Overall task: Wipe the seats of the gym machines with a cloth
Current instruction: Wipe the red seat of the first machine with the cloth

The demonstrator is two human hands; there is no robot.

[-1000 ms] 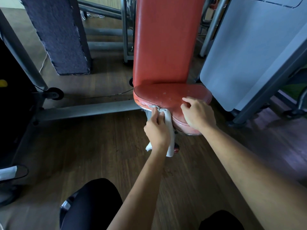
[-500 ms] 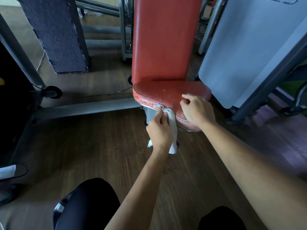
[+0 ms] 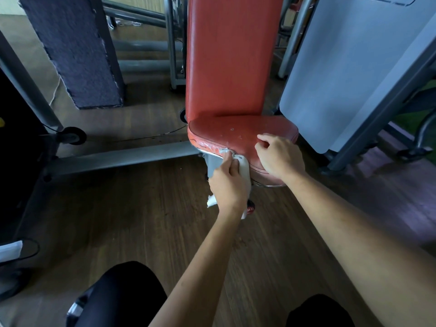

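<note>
1. Little has moved since the earlier frame: the left hand (image 3: 227, 185) and cloth (image 3: 244, 168) have crept marginally rightward along the seat's front rim, and the right hand (image 3: 280, 156) remains on the pad.
2. Surroundings: a red backrest (image 3: 231, 55) rises directly beyond both hands. A grey frame beam (image 3: 122, 159) runs off left of the left hand, with a dark carpeted panel (image 3: 77, 50) farther beyond on that side. A pale grey panel (image 3: 342, 67) stands right of the right hand. The grey seat post (image 3: 213, 165) is partly hidden behind the left fingers.
3. Writing: a red knob (image 3: 250, 208) beside the left wrist bears white lettering, too small to read.
4. Grip: the left fingers are curled round the white cloth, pressing it on the front-left rim of the red seat (image 3: 236, 133); loose ends hang below the hand. The right hand's fingers are curled, hold nothing, and rest on the seat top just right of the cloth.
</note>
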